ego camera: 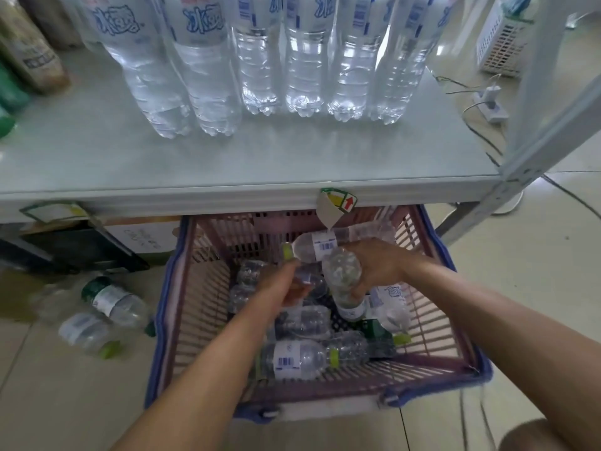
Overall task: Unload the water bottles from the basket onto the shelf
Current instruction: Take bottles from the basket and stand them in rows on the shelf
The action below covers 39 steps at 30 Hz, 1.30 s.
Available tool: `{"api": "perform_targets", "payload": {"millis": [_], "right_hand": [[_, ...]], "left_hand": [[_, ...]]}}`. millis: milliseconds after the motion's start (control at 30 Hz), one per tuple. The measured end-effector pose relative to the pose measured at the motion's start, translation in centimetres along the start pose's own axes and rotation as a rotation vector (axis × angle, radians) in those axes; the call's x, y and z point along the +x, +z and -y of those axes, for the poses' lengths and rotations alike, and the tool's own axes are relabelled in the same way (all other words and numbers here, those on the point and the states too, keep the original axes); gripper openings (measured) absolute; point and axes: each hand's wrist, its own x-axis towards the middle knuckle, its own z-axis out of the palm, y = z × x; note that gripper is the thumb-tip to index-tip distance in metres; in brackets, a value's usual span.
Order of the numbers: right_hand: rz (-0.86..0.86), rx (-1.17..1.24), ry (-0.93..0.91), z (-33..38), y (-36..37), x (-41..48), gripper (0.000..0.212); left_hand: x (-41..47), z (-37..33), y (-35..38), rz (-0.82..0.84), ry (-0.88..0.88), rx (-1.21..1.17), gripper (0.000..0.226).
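A pink basket with a blue rim (432, 323) stands on the floor under the shelf's front edge, with several clear water bottles lying in it. My right hand (377, 265) is shut on a clear bottle (343, 281), held bottom-up above the pile. A second bottle with a green cap (328, 245) lies across the top of that hand, touching it. My left hand (283, 284) is down in the basket, fingers curled around another clear bottle (309, 281). On the white shelf (227, 164) a row of several large water bottles (260, 66) stands upright.
Two bottles (107, 307) lie on the tiled floor left of the basket. Brown and green bottles (22, 60) stand at the shelf's left end. A shelf post (533, 157) rises at right, with a power strip and cables (487, 102) behind it. Boxes (97, 236) sit under the shelf.
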Motion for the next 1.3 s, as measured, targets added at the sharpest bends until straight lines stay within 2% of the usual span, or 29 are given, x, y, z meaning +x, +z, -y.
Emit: {"api": "perform_targets", "payload": {"millis": [33, 100, 200, 267, 333, 400, 500, 633, 800, 933, 1067, 1200, 1300], "right_hand": [[0.009, -0.008, -0.006, -0.1, 0.0, -0.1, 0.106], [0.015, -0.012, -0.019, -0.3, -0.1, -0.3, 0.104], [-0.030, 0.010, -0.050, -0.1, -0.8, -0.7, 0.100], [-0.045, 0.071, -0.082, 0.2, -1.5, -1.1, 0.093], [-0.057, 0.138, -0.109, 0.2, -2.4, -1.5, 0.085], [-0.060, 0.203, -0.124, 0.2, -3.2, -2.0, 0.072], [-0.049, 0.291, -0.146, 0.5, -3.7, -2.5, 0.058], [-0.028, 0.430, -0.205, 0.4, -3.1, -3.2, 0.040], [-0.074, 0.466, -0.179, 0.1, -2.8, -3.3, 0.040], [-0.134, 0.528, -0.306, 1.6, -4.2, -3.9, 0.049], [-0.065, 0.565, -0.472, 3.0, -5.9, -4.9, 0.049], [-0.008, 0.514, -0.592, 4.2, -6.3, -5.9, 0.058], [0.016, 0.554, -0.629, 5.5, -6.8, -6.9, 0.044]], "left_hand": [[-0.1, -1.3, 1.1, 0.114, -0.072, -0.180, 0.044], [0.2, -3.3, 3.2, 0.253, -0.145, -0.321, 0.052], [0.1, -5.3, 5.5, 0.250, -0.123, -0.372, 0.051], [0.5, -6.3, 6.1, 0.175, -0.029, -0.459, 0.041], [0.6, -6.8, 5.5, 0.133, -0.024, -0.529, 0.037], [0.5, -6.4, 3.6, 0.057, -0.044, -0.540, 0.044], [0.3, -5.1, -0.5, -0.145, -0.028, -0.549, 0.060], [-0.7, -3.2, -4.3, -0.183, 0.043, -0.415, 0.072], [-3.0, -3.2, -6.9, -0.230, 0.130, -0.228, 0.061], [-5.7, -4.2, -7.6, -0.211, 0.109, -0.060, 0.052], [-9.6, -4.7, -8.0, -0.138, 0.072, 0.162, 0.042], [-14.2, -5.8, -9.2, 0.001, 0.210, 0.384, 0.040], [-16.9, -8.1, -10.7, 0.120, 0.358, 0.460, 0.026]]}}
